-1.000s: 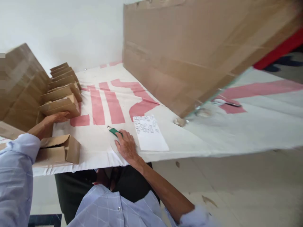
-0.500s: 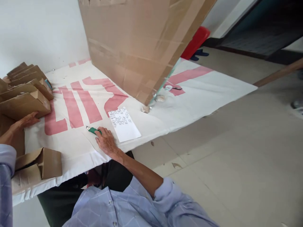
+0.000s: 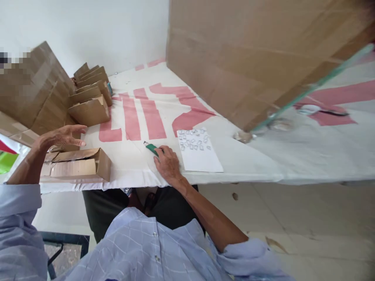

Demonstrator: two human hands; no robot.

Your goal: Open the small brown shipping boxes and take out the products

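Observation:
A green utility knife (image 3: pixel 151 148) lies under the fingers of my right hand (image 3: pixel 168 164), which is closed round its rear end on the tabletop. Its tip points away to the left. My left hand (image 3: pixel 66 136) has its thumb and fingers apart and holds nothing that I can see. Just below that hand lies a small brown cardboard box (image 3: pixel 102 166) near the table's front edge. Beyond the hand stand several folded cardboard pieces (image 3: pixel 90 111) in a row. To the right of the knife is a white sheet of paper (image 3: pixel 202 160) with small drawn squares.
A large cardboard box (image 3: pixel 234 58) stands tilted on the cloth-covered table (image 3: pixel 134 156), at the back right. Another tall cardboard box (image 3: pixel 35 89) is at the left. A roll of tape (image 3: pixel 309 110) lies at the right. The white wall (image 3: pixel 131 35) borders the table's back.
The view has swung left, showing more of the left-hand boxes. My left hand has come away from the cardboard pieces with its fingers apart. My right hand still holds the utility knife.

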